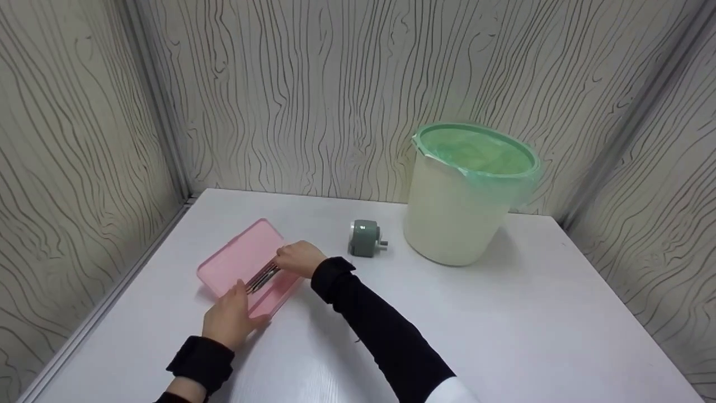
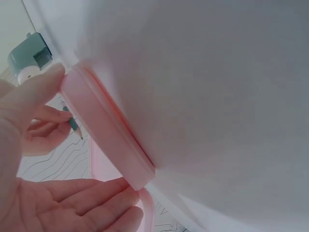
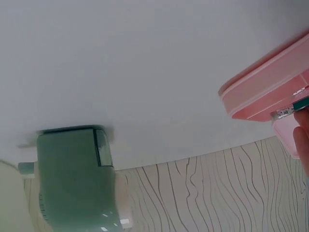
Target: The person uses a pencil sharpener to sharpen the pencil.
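Note:
A pink pencil case (image 1: 241,256) lies with its lid folded back on the left part of the table. Several pencils (image 1: 263,278) show over its tray in the head view. My left hand (image 1: 229,318) grips the near end of the case, thumb at one corner and fingers at the other. Over the case, my right hand (image 1: 301,259) pinches a green pencil (image 2: 73,124), whose sharpened tip shows in the left wrist view. The right wrist view shows its metal-banded end (image 3: 286,112). Whether the right hand holds more than one pencil is hidden.
A green crank pencil sharpener (image 1: 364,238) stands to the right of the case. Behind it on the right is a cream bin (image 1: 447,218) with a green rim and a green liner. Patterned wall panels (image 1: 313,101) border the white table (image 1: 503,336).

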`<action>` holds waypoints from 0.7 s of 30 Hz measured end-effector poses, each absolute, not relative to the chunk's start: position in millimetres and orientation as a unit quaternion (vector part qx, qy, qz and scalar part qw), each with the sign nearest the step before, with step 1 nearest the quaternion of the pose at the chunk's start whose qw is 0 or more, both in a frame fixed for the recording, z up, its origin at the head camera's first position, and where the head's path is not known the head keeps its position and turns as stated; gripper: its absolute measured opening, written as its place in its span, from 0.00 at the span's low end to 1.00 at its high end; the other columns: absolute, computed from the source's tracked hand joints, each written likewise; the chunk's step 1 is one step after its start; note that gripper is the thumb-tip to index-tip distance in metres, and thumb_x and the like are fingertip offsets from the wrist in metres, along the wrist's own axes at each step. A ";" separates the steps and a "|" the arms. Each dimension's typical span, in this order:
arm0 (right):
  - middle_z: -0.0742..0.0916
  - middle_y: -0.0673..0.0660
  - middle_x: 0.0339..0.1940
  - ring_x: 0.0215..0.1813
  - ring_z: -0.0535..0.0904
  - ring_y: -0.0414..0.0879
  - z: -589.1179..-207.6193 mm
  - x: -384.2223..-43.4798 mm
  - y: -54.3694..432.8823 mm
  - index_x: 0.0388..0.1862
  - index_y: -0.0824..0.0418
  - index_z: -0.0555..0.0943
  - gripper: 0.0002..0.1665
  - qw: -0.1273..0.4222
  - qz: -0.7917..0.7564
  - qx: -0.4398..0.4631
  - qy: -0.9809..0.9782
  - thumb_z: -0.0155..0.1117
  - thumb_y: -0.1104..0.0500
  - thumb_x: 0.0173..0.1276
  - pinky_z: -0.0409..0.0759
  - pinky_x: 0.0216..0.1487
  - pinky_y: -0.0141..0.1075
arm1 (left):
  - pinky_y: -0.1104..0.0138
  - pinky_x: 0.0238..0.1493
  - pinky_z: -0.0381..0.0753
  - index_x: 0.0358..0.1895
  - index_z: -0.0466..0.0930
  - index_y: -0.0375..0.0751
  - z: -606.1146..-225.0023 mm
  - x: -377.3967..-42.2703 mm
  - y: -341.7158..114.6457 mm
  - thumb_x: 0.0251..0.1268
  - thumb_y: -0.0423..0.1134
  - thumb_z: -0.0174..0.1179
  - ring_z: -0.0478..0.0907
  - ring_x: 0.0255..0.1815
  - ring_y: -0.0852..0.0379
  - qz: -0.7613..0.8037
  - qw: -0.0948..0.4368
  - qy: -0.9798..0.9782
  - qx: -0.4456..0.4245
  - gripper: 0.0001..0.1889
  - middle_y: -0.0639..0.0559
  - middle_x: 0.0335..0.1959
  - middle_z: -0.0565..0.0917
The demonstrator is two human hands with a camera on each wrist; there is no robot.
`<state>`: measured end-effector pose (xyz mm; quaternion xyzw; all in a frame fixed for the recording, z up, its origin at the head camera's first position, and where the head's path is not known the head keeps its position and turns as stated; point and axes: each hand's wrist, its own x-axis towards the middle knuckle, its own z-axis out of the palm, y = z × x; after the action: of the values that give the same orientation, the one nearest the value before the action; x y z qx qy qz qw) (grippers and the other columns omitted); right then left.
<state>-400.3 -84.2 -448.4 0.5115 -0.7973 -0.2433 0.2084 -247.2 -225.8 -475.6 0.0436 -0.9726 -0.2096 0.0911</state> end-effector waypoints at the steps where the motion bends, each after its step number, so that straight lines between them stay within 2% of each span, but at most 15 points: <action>1: 0.91 0.43 0.41 0.40 0.87 0.35 -447.6 -400.0 -81.0 0.45 0.46 0.88 0.10 0.210 -0.242 0.507 -0.800 0.60 0.58 0.76 0.85 0.38 0.27 | 0.44 0.54 0.84 0.68 0.65 0.16 -475.3 -247.6 -225.5 0.52 0.48 0.79 0.85 0.53 0.33 -0.208 0.089 -0.973 0.044 0.49 0.22 0.61 0.79; 5: 0.91 0.44 0.43 0.38 0.88 0.36 -445.3 -398.6 -68.5 0.46 0.48 0.88 0.10 0.209 -0.226 0.487 -0.818 0.61 0.59 0.76 0.85 0.38 0.27 | 0.44 0.54 0.85 0.69 0.64 0.15 -473.2 -249.5 -224.7 0.53 0.48 0.78 0.85 0.47 0.37 -0.205 0.077 -0.974 0.050 0.50 0.22 0.59 0.80; 9: 0.91 0.46 0.40 0.35 0.87 0.39 -441.9 -397.3 -57.0 0.43 0.52 0.88 0.08 0.172 -0.177 0.466 -0.850 0.62 0.58 0.75 0.85 0.38 0.29 | 0.45 0.52 0.85 0.67 0.64 0.14 -470.5 -250.3 -223.6 0.54 0.47 0.78 0.82 0.40 0.40 -0.200 0.077 -0.975 0.058 0.48 0.23 0.55 0.82; 14: 0.91 0.49 0.39 0.37 0.86 0.42 -439.0 -394.8 -39.2 0.40 0.55 0.88 0.05 0.105 -0.093 0.437 -0.888 0.66 0.57 0.73 0.84 0.41 0.31 | 0.45 0.51 0.85 0.65 0.66 0.12 -470.7 -252.0 -222.9 0.54 0.47 0.78 0.81 0.40 0.39 -0.186 0.086 -0.977 0.056 0.46 0.23 0.52 0.82; 21: 0.92 0.52 0.37 0.38 0.86 0.43 -435.9 -385.8 -2.4 0.38 0.58 0.89 0.04 0.058 0.008 0.412 -0.909 0.69 0.61 0.70 0.83 0.42 0.33 | 0.44 0.53 0.84 0.63 0.66 0.11 -468.5 -253.7 -214.1 0.55 0.44 0.77 0.80 0.41 0.37 -0.170 0.085 -0.980 0.049 0.45 0.21 0.50 0.81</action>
<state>-385.8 -2.4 -435.9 0.4119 -0.9094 0.0079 0.0578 -253.7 -214.1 -468.5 0.0494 -0.9804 -0.1705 0.0851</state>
